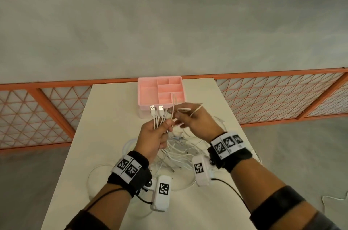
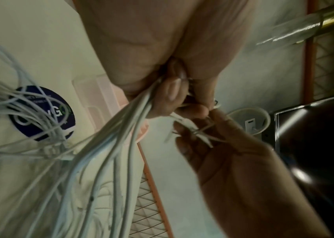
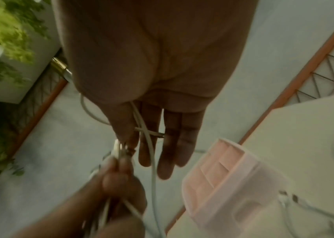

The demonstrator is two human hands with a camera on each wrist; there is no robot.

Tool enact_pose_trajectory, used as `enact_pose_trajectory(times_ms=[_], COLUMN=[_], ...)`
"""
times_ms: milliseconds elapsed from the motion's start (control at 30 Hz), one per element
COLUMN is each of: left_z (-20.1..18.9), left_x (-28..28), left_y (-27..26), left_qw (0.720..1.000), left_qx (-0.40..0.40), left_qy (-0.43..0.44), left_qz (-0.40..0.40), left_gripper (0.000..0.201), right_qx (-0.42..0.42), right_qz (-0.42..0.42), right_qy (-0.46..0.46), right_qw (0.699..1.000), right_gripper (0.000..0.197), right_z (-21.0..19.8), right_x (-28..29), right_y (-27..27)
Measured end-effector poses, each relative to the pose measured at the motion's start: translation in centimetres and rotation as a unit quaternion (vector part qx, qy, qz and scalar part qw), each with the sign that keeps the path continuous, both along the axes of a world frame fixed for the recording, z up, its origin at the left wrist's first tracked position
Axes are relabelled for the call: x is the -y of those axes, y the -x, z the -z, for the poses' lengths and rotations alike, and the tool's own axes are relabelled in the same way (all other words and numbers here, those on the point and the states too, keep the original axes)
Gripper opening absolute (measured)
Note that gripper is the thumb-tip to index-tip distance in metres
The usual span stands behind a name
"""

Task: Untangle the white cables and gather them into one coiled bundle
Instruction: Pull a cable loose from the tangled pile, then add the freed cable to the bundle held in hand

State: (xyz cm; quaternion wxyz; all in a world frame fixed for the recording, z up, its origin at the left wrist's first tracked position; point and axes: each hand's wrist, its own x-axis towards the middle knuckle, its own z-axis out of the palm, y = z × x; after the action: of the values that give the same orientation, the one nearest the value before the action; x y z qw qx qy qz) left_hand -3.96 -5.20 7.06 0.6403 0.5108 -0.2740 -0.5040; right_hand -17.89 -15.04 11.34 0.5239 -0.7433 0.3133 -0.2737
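Both hands (image 1: 153, 135) (image 1: 195, 120) grip white cables (image 1: 157, 116) above table (image 1: 105, 116)

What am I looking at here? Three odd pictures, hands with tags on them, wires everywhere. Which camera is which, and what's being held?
No machine: a person works bare-handed, wearing tagged wristbands. The wide picture comes from a head camera looking down at a white table; the other two come from cameras on each wrist, looking along the palm. The left hand grips a bunch of white cables, USB plugs pointing up. The right hand pinches one thin cable beside them, its other fingers straight. More cable lies tangled on the table below. A pink divided tray sits at the far edge.
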Motion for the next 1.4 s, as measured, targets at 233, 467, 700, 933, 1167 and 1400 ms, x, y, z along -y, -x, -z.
enact_pose_trajectory(times_ms=[233,467,700,933,1167,1400], left_z=[0.1,-0.7,-1.5,-1.1,0.9,2.5], left_x=[0.0,0.0,-0.2,-0.2,-0.4,-2.2], left_y=[-0.3,-0.1,-0.1,-1.5,0.1,0.3], left_qw=[1.0,0.999,1.0,0.993,0.997,0.996], left_qx=[0.0,0.005,-0.015,-0.062,-0.066,-0.071], left_qy=[-0.008,-0.012,0.006,0.021,-0.014,-0.032], left_qz=[-0.024,-0.047,-0.023,-0.097,-0.042,0.035], left_gripper=[0.017,0.02,0.018,0.022,0.021,0.038], right_qx=[-0.002,-0.109,-0.084,0.03,0.127,0.274], right_qz=[-0.028,-0.109,-0.017,0.032,0.02,0.189], right_qy=[-0.076,-0.077,0.007,0.009,-0.02,0.002], right_qw=[0.997,0.985,0.996,0.999,0.992,0.943], right_gripper=[0.018,0.019,0.006,0.016,0.011,0.006], right_z=[1.3,3.7,4.5,0.7,-4.3,-9.4], right_x=[-2.2,-2.4,-2.2,-0.9,-1.1,3.7], right_y=[-0.5,-0.6,-1.8,-2.2,-3.3,-0.1])
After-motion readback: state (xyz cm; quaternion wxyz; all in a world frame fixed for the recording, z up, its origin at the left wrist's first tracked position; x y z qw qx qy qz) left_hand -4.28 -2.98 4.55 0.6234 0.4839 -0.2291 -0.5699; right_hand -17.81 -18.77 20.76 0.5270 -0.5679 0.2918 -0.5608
